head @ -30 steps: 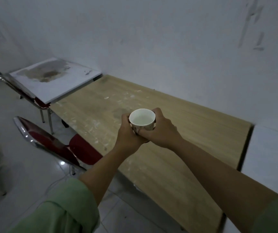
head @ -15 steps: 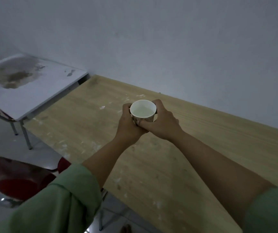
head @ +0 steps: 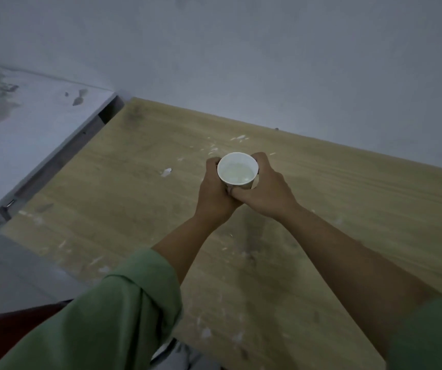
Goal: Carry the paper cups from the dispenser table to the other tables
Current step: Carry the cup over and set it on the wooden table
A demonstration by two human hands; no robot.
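Note:
A white paper cup (head: 237, 169) with pale liquid inside is held upright over the wooden table (head: 107, 188). My left hand (head: 214, 194) wraps its left side and my right hand (head: 266, 188) wraps its right side, fingers meeting under the cup. The cup's lower wall and base are hidden by my fingers, so I cannot tell whether it touches the tabletop. Both forearms reach out from green sleeves at the bottom of the view.
A stained white table (head: 27, 134) adjoins the wooden one on the left, with a narrow gap between them. A grey-white wall (head: 267, 62) runs along the far edge. White flecks dot the wood. A dark red chair seat (head: 6, 329) shows at bottom left.
The view has closed in on the wooden table and tilted down. The cup stays gripped in both hands and now sits over the table's far middle. The red chairs have slid mostly out of sight.

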